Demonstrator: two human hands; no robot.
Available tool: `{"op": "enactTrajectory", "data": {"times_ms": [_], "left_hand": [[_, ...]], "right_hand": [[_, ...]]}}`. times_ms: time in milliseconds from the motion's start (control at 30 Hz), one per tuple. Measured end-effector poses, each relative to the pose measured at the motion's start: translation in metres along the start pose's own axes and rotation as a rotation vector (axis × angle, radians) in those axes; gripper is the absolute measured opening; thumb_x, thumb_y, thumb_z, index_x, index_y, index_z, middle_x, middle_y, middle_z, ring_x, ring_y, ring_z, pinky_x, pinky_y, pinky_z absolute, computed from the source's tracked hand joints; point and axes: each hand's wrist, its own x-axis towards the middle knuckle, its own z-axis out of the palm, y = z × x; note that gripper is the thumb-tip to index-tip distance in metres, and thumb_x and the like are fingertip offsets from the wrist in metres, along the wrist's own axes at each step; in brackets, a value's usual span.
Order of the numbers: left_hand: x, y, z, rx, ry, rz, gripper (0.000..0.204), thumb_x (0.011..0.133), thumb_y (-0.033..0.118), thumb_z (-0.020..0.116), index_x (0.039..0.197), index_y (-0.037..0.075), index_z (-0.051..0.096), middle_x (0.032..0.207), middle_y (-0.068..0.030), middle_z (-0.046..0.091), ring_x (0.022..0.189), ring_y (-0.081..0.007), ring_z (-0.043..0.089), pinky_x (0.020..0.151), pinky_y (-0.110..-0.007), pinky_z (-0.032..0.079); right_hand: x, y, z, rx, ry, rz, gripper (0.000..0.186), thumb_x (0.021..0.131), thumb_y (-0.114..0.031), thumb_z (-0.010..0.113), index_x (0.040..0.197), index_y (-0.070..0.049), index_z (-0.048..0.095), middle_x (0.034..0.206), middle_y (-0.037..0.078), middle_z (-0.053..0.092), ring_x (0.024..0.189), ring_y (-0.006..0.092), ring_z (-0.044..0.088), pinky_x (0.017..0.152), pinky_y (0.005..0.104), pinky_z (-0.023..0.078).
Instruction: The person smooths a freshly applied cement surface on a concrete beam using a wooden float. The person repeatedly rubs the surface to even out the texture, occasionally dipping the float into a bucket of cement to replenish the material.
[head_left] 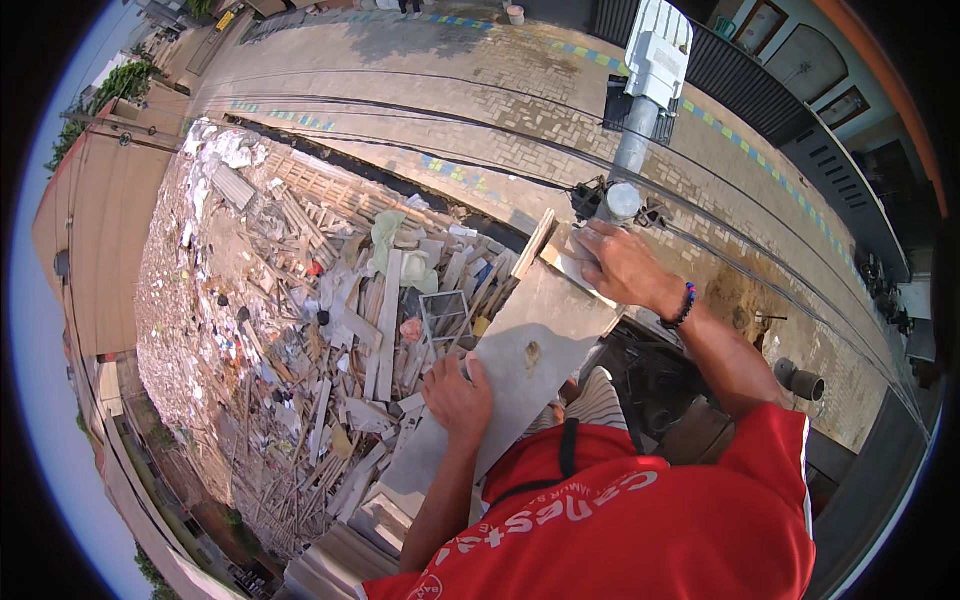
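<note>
- Evidently, the right hand (625, 262) bends over the slab (568, 263) at the ledge's (560, 340) far end; any pinch is unclear.
- Left hand (460, 395) curls at the ledge's edge, grip unclear.
- Slab looks stiff, fairly light; best held by its sides.

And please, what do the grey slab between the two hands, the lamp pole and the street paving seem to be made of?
Grey slab: probably cement or concrete; matte, flat, with a brownish patch.
Lamp pole: likely metal, judging by its smooth, grey, rounded surface.
Street paving: apparently concrete blocks, dull finish; repeating joints show, though the exact material stays uncertain.
</note>
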Motion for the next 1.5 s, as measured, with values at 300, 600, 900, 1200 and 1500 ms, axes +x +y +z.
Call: {"op": "enactTrajectory", "data": {"times_ms": [300, 600, 900, 1200, 1500], "left_hand": [[-0.002, -0.009, 0.001, 0.032, -0.021, -0.024, 0.034, 0.094, 0.033, 0.054, 0.101, 0.003, 0.067, 0.101, -0.0169, 0.065, 0.098, -0.0387, 0.058, 0.085, -0.051, 0.044], [-0.002, 0.000, -0.001, 0.034, -0.025, 0.004, 0.035, 0.096, 0.033, 0.052, 0.097, 0.001, 0.065, 0.099, -0.0194, 0.064, 0.095, -0.0407, 0.059, 0.082, -0.053, 0.044], [-0.003, -0.008, 0.006, 0.012, 0.018, 0.027, 0.035, 0.096, 0.034, 0.054, 0.098, 0.001, 0.066, 0.097, -0.0183, 0.064, 0.095, -0.0388, 0.059, 0.082, -0.051, 0.044], [-0.004, -0.004, 0.005, 0.025, 0.044, 0.031, 0.036, 0.096, 0.034, 0.054, 0.102, 0.002, 0.066, 0.101, -0.0171, 0.064, 0.095, -0.0380, 0.058, 0.083, -0.050, 0.043], [-0.005, -0.003, 0.005, 0.011, -0.016, 0.021, 0.034, 0.096, 0.033, 0.053, 0.104, 0.002, 0.066, 0.102, -0.0162, 0.064, 0.097, -0.0379, 0.058, 0.084, -0.050, 0.043]], "right_hand": [[-0.058, -0.049, 0.046, 0.070, -0.088, -0.159, 0.032, 0.080, -0.016, 0.065, 0.107, 0.002, 0.061, 0.106, 0.021, 0.061, 0.099, 0.0353, 0.064, 0.082, 0.0460, 0.055], [-0.085, -0.042, 0.062, 0.040, -0.124, -0.079, 0.039, 0.078, -0.014, 0.066, 0.112, 0.003, 0.060, 0.105, 0.019, 0.060, 0.097, 0.0365, 0.064, 0.083, 0.0450, 0.054], [-0.053, -0.023, 0.038, 0.070, -0.064, 0.233, 0.046, 0.079, -0.012, 0.067, 0.122, 0.003, 0.056, 0.111, 0.020, 0.059, 0.106, 0.0396, 0.059, 0.090, 0.0458, 0.050], [-0.067, -0.035, 0.061, -0.007, 0.130, 0.098, 0.037, 0.080, -0.012, 0.064, 0.112, 0.006, 0.058, 0.105, 0.023, 0.058, 0.098, 0.0370, 0.062, 0.082, 0.0447, 0.053], [-0.057, -0.041, 0.061, 0.040, 0.089, 0.219, 0.040, 0.083, -0.015, 0.064, 0.116, 0.006, 0.056, 0.107, 0.024, 0.059, 0.098, 0.0412, 0.061, 0.082, 0.0474, 0.053]]}}
